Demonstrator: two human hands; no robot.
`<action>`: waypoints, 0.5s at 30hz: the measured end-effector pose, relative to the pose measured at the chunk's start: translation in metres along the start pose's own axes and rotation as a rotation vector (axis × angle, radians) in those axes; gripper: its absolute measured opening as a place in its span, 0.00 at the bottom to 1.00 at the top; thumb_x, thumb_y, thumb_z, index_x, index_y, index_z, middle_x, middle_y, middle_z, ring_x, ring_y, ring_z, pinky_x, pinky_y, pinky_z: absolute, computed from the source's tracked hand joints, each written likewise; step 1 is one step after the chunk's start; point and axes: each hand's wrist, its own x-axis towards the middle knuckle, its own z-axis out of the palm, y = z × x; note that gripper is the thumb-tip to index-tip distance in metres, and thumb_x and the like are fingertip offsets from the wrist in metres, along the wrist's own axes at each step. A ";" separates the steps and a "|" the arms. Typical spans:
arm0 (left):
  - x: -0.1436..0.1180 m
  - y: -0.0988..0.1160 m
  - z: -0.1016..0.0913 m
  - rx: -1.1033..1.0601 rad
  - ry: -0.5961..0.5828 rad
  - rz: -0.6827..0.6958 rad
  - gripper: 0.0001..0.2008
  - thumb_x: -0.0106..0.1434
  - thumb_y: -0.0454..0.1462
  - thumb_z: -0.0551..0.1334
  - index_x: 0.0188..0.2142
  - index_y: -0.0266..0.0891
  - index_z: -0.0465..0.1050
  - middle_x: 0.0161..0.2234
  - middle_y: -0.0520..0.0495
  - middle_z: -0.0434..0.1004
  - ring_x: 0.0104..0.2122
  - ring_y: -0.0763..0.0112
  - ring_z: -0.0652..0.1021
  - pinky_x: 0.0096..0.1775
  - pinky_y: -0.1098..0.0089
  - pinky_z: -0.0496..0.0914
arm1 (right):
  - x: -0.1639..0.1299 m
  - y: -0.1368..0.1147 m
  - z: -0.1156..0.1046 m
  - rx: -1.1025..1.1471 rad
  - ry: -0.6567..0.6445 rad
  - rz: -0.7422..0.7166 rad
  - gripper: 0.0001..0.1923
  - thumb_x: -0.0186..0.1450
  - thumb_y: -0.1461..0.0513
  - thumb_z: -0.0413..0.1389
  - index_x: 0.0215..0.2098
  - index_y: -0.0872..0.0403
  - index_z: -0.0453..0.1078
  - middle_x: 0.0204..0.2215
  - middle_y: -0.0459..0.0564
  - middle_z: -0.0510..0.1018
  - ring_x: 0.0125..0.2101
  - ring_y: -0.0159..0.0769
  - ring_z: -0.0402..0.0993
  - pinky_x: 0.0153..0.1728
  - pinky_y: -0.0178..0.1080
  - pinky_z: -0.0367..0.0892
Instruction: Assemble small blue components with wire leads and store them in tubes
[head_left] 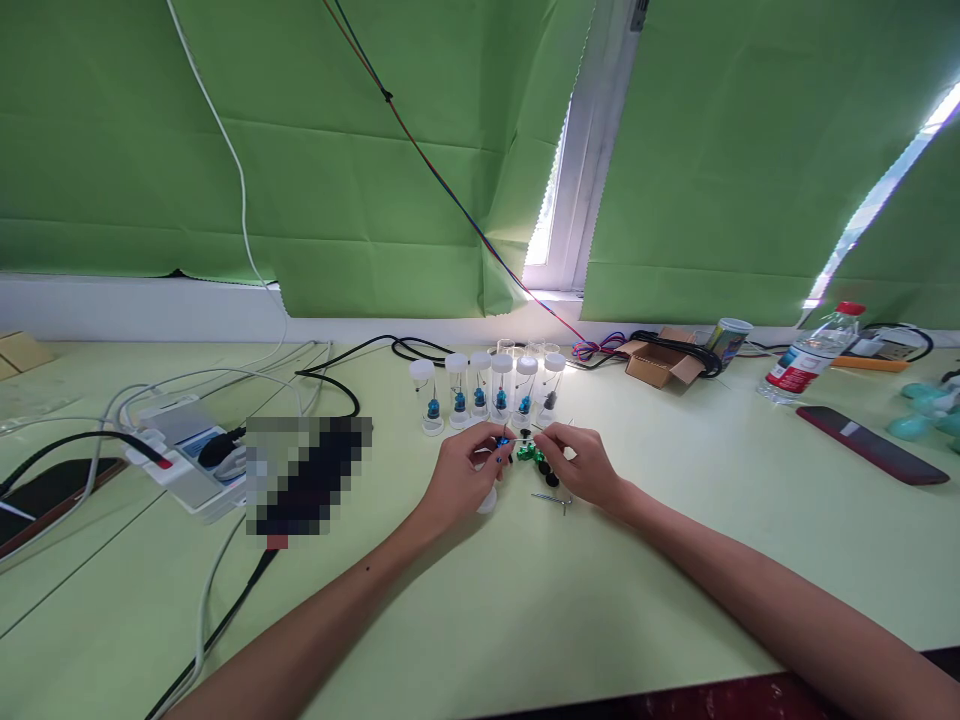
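Note:
My left hand [466, 470] is closed in a pinch on a small blue part [502, 441]. Facing it, my right hand [583, 462] has thumb and fingers pinched together near a thin pale piece; what they grip is too small to make out. Between the hands lie small green parts [529, 453] and black round pieces [551, 479]. Thin metal pins [553, 498] rest just below the right fingertips. Partly under my left hand is a white round cap [487, 501]. Several clear tubes [501, 392] with white caps stand upright behind the hands, most with blue parts inside.
To the left are a power strip [187, 470], tangled cables [202, 600] and a blurred dark object [307, 478]. At the back right stand an open cardboard box [660, 362] and a can [729, 340]. Farther right are a bottle [806, 362] and a dark red case [872, 445].

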 end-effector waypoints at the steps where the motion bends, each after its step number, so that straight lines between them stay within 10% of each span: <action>1: 0.000 0.000 0.000 -0.011 0.003 -0.007 0.11 0.61 0.44 0.61 0.34 0.38 0.74 0.26 0.50 0.72 0.23 0.74 0.71 0.28 0.72 0.70 | 0.000 -0.001 0.000 0.011 0.006 -0.008 0.16 0.70 0.57 0.49 0.27 0.54 0.66 0.18 0.42 0.66 0.19 0.27 0.58 0.23 0.32 0.59; 15: 0.004 0.005 -0.003 -0.173 0.026 -0.115 0.14 0.58 0.46 0.64 0.35 0.37 0.72 0.22 0.53 0.71 0.21 0.74 0.71 0.29 0.70 0.70 | 0.000 0.002 0.001 -0.002 0.080 -0.138 0.08 0.69 0.61 0.53 0.44 0.53 0.70 0.30 0.49 0.77 0.24 0.29 0.70 0.27 0.33 0.68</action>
